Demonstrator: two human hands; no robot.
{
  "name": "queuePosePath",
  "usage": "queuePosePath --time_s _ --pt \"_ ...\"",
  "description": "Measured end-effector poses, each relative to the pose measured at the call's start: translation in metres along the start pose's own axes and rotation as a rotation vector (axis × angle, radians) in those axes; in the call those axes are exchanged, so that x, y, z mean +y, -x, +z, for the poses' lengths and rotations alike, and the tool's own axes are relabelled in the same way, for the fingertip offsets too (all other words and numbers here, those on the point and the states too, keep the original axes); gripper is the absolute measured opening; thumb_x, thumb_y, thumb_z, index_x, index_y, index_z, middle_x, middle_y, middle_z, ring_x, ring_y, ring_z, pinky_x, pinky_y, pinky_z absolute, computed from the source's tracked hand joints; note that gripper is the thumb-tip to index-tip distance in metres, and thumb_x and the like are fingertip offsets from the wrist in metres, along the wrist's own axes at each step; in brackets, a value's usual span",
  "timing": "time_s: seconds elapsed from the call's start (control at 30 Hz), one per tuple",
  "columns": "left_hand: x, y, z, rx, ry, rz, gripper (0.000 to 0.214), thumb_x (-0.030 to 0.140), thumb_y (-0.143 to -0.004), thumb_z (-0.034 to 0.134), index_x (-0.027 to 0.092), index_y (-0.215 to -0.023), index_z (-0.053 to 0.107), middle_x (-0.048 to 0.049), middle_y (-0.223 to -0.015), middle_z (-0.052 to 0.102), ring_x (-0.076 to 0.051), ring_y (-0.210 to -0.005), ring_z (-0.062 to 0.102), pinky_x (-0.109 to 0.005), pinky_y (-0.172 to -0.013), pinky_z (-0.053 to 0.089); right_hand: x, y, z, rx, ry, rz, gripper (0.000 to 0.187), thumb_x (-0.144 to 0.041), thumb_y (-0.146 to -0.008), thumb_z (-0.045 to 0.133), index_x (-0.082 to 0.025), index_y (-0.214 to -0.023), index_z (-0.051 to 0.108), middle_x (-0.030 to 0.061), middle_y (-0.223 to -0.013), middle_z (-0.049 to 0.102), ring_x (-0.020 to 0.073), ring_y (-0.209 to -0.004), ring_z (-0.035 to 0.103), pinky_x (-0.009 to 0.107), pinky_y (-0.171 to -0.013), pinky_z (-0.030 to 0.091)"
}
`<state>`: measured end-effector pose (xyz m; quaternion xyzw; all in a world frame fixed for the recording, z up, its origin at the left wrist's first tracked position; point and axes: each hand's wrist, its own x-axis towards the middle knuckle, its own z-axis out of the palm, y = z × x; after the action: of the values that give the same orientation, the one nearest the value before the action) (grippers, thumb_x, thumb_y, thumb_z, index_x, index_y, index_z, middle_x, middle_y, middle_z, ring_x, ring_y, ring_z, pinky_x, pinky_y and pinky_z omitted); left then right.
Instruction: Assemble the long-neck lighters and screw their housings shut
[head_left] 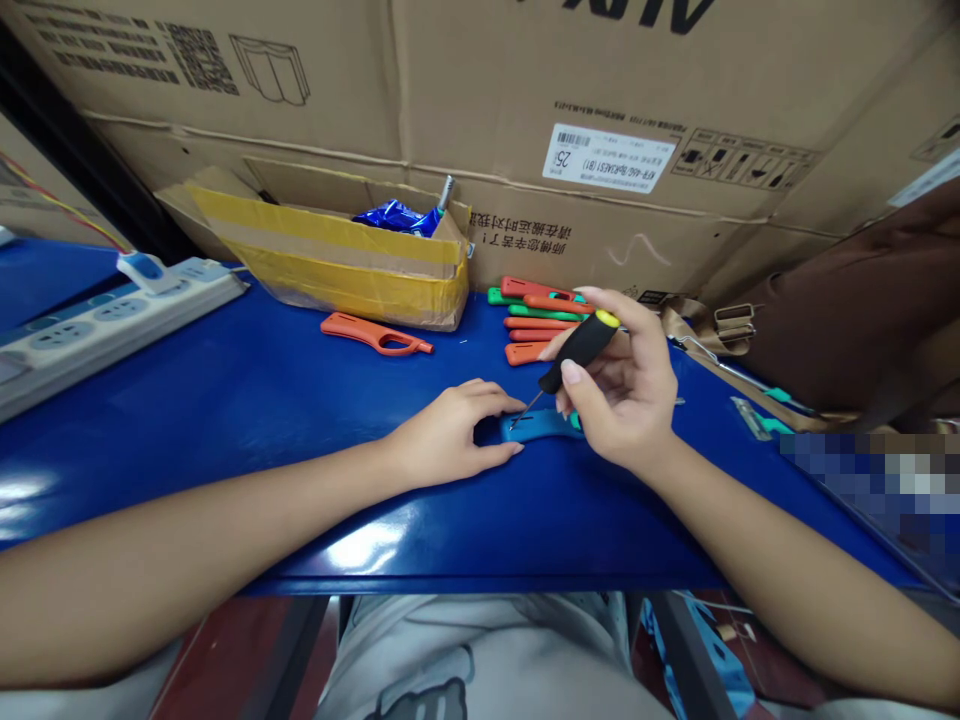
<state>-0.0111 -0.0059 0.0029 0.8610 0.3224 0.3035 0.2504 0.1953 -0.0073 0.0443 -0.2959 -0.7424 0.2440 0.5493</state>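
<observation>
Left hand (450, 430): thumb and fingers set either side of the blue plastic piece (541, 426), apparently pinching its left end by the edges; palm well off it. Right hand (626, 385): closed around the black-and-yellow screwdriver (576, 352), handle tilted up to the right, shaft slanting down to the left.

Blue piece lies flat on the blue table (277, 385), in front of the person, between the hands. Screwdriver tip at its left end; whether it sits in a screw is too small to tell. Right end partly behind the right hand, a bit of green showing there. Left grip probably there to stop sliding or turning; fingers kept to the sides, so the top is left for the tip.

Just beyond: pile of red, orange and green pieces (541, 322), mostly side by side, likely parked within reach; right hand overlaps its near side in view. Single orange piece (375, 334) lies apart, left of the pile, before the taped box (341, 262).

Edges: front table edge (487, 584) well nearer the person than the work. Big carton (465, 90) walls off the back; brown bag (847, 260) crowds back right; power strip (127, 312) far left. Widest bare stretch: between strip and left forearm.
</observation>
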Motion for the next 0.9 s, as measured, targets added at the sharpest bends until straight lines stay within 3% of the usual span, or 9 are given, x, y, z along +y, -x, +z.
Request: queuePosePath --time_s 0.13,0.27,0.43,0.5,0.6,0.7,0.8,0.9 --pt "0.000 0.000 0.000 0.000 0.003 0.004 0.034 0.027 -0.087 0.074 0.017 -0.120 0.070 -0.0083 -0.113 0.073 -0.023 -0.107 0.067 -0.038 -0.099 0.054 0.003 -0.001 0.001 0.008 0.038 -0.078 0.056 -0.023 -0.088 0.071 -0.036 -0.139 0.051 0.0079 -0.122 0.068 0.0206 -0.079 0.071 0.033 -0.055 0.061" --pt "0.000 0.000 0.001 0.010 0.005 0.011 0.034 0.028 -0.087 0.075 0.017 -0.119 0.070 -0.0090 -0.113 0.073 -0.024 -0.108 0.067 -0.038 -0.099 0.054 0.008 -0.002 0.001 0.096 0.192 -0.230 0.058 -0.021 -0.081 0.080 -0.036 -0.131 0.057 0.0067 -0.127 0.066 0.0240 -0.092 0.071 0.037 -0.064 0.063" --pt "0.000 0.000 0.000 0.008 0.007 0.013 0.034 0.027 -0.087 0.075 0.017 -0.119 0.070 -0.0081 -0.112 0.073 -0.023 -0.107 0.068 -0.037 -0.098 0.054 0.007 -0.004 -0.005 -0.047 0.153 -0.128 0.055 -0.032 -0.097 0.059 -0.034 -0.150 0.042 0.0076 -0.118 0.069 0.0252 -0.095 0.072 0.034 -0.058 0.063" --pt "0.000 0.000 0.000 0.003 0.006 0.012 0.035 0.028 -0.088 0.074 0.017 -0.120 0.070 -0.0079 -0.112 0.073 -0.022 -0.107 0.067 -0.037 -0.098 0.054 0.008 -0.005 -0.006 -0.059 0.179 -0.169 0.057 -0.034 -0.098 0.059 -0.032 -0.152 0.041 0.0085 -0.120 0.068 0.0239 -0.092 0.073 0.032 -0.055 0.062" --pt "-0.001 0.000 0.001 0.006 0.000 0.019 0.034 0.027 -0.087 0.074 0.016 -0.119 0.069 -0.0084 -0.112 0.073 -0.023 -0.107 0.067 -0.038 -0.098 0.054 0.012 -0.005 -0.006 0.058 0.280 -0.317 0.061 -0.036 -0.089 0.074 -0.031 -0.146 0.050 0.0088 -0.130 0.066 0.0190 -0.076 0.071 0.028 -0.046 0.058" --pt "-0.001 0.000 0.001 0.015 -0.016 0.024 0.034 0.026 -0.087 0.075 0.016 -0.118 0.069 -0.0087 -0.112 0.073 -0.024 -0.107 0.067 -0.039 -0.098 0.054 0.014 -0.004 -0.006 0.139 0.360 -0.424 0.066 -0.036 -0.080 0.084 -0.033 -0.140 0.056 0.0065 -0.125 0.070 0.0179 -0.070 0.070 0.028 -0.042 0.055" --pt "-0.001 0.000 0.001 0.008 -0.012 0.017 0.034 0.027 -0.087 0.075 0.016 -0.119 0.069 -0.0084 -0.113 0.073 -0.024 -0.107 0.067 -0.038 -0.098 0.054 0.014 -0.003 -0.005 0.088 0.343 -0.428 0.061 -0.032 -0.087 0.076 -0.033 -0.144 0.053 0.0077 -0.130 0.068 0.0225 -0.083 0.073 0.031 -0.048 0.060" --pt "-0.001 0.000 0.001 -0.002 0.002 0.011 0.035 0.028 -0.088 0.075 0.016 -0.120 0.069 -0.0083 -0.113 0.073 -0.023 -0.108 0.067 -0.038 -0.099 0.054 0.013 -0.003 -0.003 0.010 0.218 -0.323 0.056 -0.026 -0.096 0.061 -0.031 -0.150 0.046 0.0103 -0.146 0.056 0.0267 -0.102 0.073 0.031 -0.051 0.062"
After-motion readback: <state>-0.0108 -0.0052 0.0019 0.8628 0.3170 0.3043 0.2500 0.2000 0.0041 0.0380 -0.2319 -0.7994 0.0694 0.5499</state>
